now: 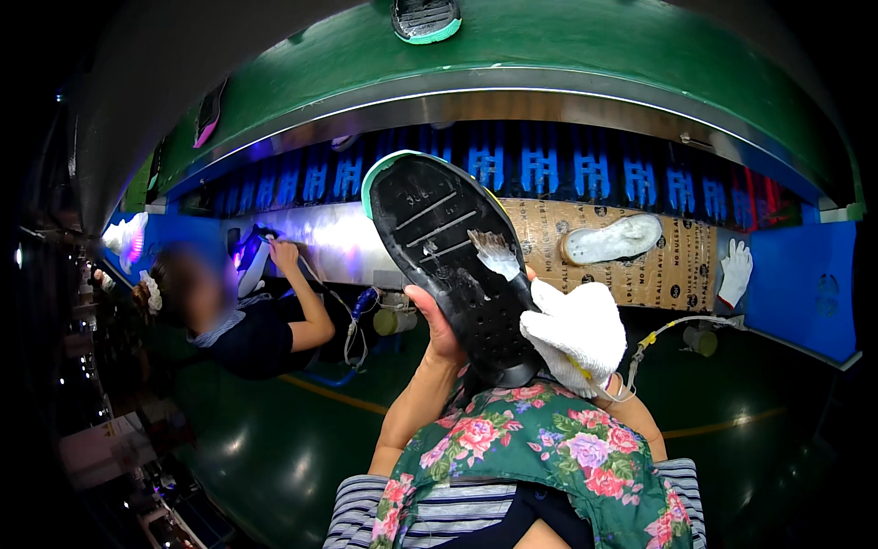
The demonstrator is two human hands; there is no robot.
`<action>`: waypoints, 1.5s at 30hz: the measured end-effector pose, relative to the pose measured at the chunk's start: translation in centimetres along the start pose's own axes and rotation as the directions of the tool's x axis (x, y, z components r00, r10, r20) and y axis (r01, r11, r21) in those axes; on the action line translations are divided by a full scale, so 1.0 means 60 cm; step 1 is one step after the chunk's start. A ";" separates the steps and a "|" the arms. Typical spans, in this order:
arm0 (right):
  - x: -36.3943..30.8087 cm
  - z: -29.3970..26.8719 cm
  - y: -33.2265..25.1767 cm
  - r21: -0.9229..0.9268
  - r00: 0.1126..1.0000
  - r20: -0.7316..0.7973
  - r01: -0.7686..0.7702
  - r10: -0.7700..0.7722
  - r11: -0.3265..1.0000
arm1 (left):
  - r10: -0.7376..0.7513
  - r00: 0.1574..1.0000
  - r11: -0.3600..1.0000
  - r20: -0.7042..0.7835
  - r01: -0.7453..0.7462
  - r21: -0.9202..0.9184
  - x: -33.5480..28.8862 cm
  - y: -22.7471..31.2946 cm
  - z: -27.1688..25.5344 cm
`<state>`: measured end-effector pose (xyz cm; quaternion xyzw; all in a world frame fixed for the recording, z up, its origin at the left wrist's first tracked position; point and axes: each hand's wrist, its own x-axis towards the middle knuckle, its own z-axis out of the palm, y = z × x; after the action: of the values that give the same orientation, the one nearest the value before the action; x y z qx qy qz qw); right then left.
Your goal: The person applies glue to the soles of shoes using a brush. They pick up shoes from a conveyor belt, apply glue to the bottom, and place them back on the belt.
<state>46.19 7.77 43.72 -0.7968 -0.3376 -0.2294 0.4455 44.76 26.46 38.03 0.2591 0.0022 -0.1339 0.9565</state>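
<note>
A black shoe sole point(453, 261) with a mint-green rim is held up in front of me, its ribbed and hole-dotted face upward. My bare left hand point(444, 334) grips it, thumb along the left edge and a fingertip showing at the right edge. My right hand point(581, 334), in a white glove, is closed at the sole's right side. From it a brush point(494, 253) reaches onto the sole, its whitish bristles touching the surface; the handle is hidden. A clear cord with a yellow band runs from my right wrist.
Cardboard point(558, 220) on the bench bears a whitish shoe point(617, 241); a white glove point(736, 273) lies beyond it. Green conveyor point(549, 46) carries another sole point(426, 20). To the left a co-worker point(261, 320) handles a dark shoe. The wrist cord point(677, 322) reaches the bench edge.
</note>
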 end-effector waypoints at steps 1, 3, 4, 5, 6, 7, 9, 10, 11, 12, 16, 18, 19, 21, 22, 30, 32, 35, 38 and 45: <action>-0.006 -0.001 0.000 -0.006 1.000 -0.009 -0.020 0.020 1.000 | 0.009 0.998 0.999 -0.063 -0.007 0.044 -0.001 -0.003 0.011; -0.019 -0.002 -0.001 -0.013 0.998 -0.025 -0.061 0.061 0.998 | 0.029 0.992 0.997 -0.127 -0.019 0.076 0.001 -0.009 0.017; -0.033 0.004 0.001 0.004 0.995 -0.060 -0.082 0.082 0.997 | 0.036 0.991 0.998 -0.128 -0.028 0.064 0.001 -0.011 0.015; -0.046 0.005 0.004 0.036 0.995 -0.020 -0.093 0.094 0.995 | 0.044 0.991 0.998 -0.129 -0.038 0.051 0.000 -0.013 0.012; -0.059 0.004 0.009 0.067 0.994 0.018 -0.104 0.103 0.992 | 0.036 0.999 0.999 -0.037 -0.035 0.029 0.005 -0.011 0.005; -0.066 0.009 0.005 0.088 0.996 -0.028 -0.081 0.083 0.993 | 0.030 0.998 1.000 0.054 -0.030 0.007 0.013 -0.004 -0.007; -0.081 0.018 -0.001 0.128 0.992 -0.120 -0.027 0.043 0.991 | 0.074 0.988 0.997 0.134 -0.072 -0.021 0.035 0.027 -0.012; -0.080 0.014 -0.006 0.132 0.994 -0.084 -0.058 0.069 0.990 | 0.110 0.986 0.994 0.126 -0.110 -0.007 0.040 0.048 -0.006; -0.083 0.011 -0.011 0.134 0.994 -0.048 -0.088 0.096 0.987 | 0.146 0.982 0.989 0.119 -0.148 0.007 0.043 0.061 0.000; -0.084 0.008 -0.010 0.139 0.994 -0.053 -0.091 0.099 0.986 | 0.154 0.988 0.986 0.027 -0.155 0.054 0.043 0.061 0.011; -0.074 -0.012 -0.008 0.215 0.987 0.009 -0.161 0.163 0.963 | 0.173 0.940 0.982 -0.293 -0.141 0.127 0.044 0.047 -0.006; -0.067 -0.021 -0.006 0.323 0.968 0.022 -0.245 0.251 0.914 | 0.124 0.966 0.992 -0.226 -0.121 0.028 0.048 0.038 0.008; -0.065 -0.029 -0.009 0.309 0.953 0.052 -0.298 0.297 0.903 | 0.104 0.983 0.994 -0.148 -0.106 0.000 0.049 0.035 0.007; -0.062 -0.035 -0.007 0.344 0.931 0.092 -0.362 0.352 0.867 | 0.085 0.989 0.996 -0.123 -0.080 0.044 0.049 0.030 0.002; -0.065 -0.038 -0.004 0.342 0.919 0.137 -0.394 0.370 0.853 | 0.075 0.981 0.996 -0.180 -0.067 0.055 0.048 0.028 0.000; 0.004 -0.030 -0.007 0.333 0.942 0.156 -0.334 0.298 0.882 | 0.016 0.999 0.999 -0.040 -0.018 -0.041 0.042 0.016 -0.001; 0.013 -0.028 -0.006 0.366 0.933 0.149 -0.360 0.327 0.858 | 0.004 1.000 1.000 -0.009 -0.004 -0.017 0.040 0.012 -0.004; 0.018 -0.021 -0.002 0.377 0.942 0.102 -0.334 0.320 0.864 | -0.047 0.999 0.999 -0.003 0.047 -0.024 0.036 0.006 0.004; 0.025 -0.019 0.002 0.326 0.952 0.091 -0.304 0.291 0.895 | -0.024 0.999 1.000 0.047 0.024 -0.016 0.031 0.003 -0.001; 0.035 -0.016 0.026 0.592 0.889 0.021 -0.379 0.458 0.711 | 0.056 0.979 0.996 -0.198 -0.039 0.086 -0.002 -0.030 -0.041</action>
<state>48.69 7.07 44.74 -0.6611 -0.1723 -0.0585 0.7279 44.35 26.24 35.01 0.3099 0.0867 -0.0842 0.9431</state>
